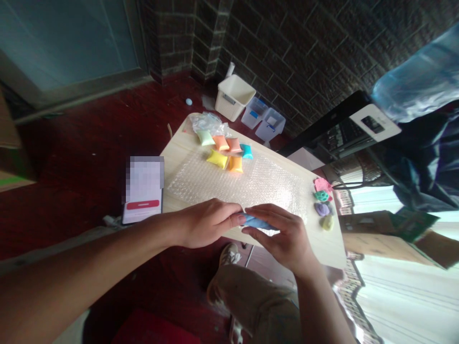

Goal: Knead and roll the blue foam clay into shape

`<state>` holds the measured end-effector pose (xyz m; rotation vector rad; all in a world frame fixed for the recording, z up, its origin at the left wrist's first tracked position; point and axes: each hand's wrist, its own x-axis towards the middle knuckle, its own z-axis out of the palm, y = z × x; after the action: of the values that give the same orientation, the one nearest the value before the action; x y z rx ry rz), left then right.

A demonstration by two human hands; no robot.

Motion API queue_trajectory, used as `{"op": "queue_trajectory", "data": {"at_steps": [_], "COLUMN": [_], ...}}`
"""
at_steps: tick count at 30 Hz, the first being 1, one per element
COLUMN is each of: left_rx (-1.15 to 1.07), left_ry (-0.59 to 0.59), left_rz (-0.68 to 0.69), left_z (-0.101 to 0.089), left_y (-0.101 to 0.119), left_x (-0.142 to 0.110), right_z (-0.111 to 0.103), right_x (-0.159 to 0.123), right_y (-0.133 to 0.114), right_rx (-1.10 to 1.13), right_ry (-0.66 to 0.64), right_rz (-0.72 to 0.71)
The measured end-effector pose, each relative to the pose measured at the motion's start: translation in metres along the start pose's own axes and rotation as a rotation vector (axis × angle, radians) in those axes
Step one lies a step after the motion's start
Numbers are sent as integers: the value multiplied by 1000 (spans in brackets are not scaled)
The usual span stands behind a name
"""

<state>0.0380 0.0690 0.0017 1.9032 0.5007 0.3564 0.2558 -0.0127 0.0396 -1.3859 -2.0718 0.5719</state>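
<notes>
My left hand (206, 222) and my right hand (283, 236) meet over the near edge of a small wooden table (333, 248). Between their fingertips they pinch a stretched piece of blue clay (258, 222). Both hands have fingers pressed together on it. A bubble-wrap sheet (251, 184) lies on the table just beyond the hands. Several small clay packets (225, 150) in green, orange, yellow and blue sit at the sheet's far end.
Small shaped clay pieces (322, 205) in pink, green, purple and yellow lie at the table's right edge. A phone (143, 191) leans at the left edge. Plastic bins (234, 95) stand by the brick wall. My knee and shoe (229, 255) show below the table.
</notes>
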Motion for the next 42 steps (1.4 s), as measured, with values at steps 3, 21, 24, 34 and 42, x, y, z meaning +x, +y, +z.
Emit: {"op": "queue_trajectory", "data": {"at_steps": [3, 21, 24, 34, 42], "left_rx": [32, 550, 541, 336, 499], "left_ry": [-6, 56, 52, 6, -29], "left_rz": [-14, 118, 96, 58, 151], "left_z": [-1, 6, 6, 0, 3], "left_y": [1, -8, -11, -11, -11], "left_x": [-1, -4, -3, -3, -2], "right_z": [-1, 2, 4, 5, -7], "right_x": [-1, 0, -1, -2, 0], "right_y": [0, -2, -2, -5, 3], "right_rx": [-14, -73, -178, -160, 25], "right_ry": [-6, -19, -36, -106, -199], "right_rz": [4, 2, -80, 3, 218]}}
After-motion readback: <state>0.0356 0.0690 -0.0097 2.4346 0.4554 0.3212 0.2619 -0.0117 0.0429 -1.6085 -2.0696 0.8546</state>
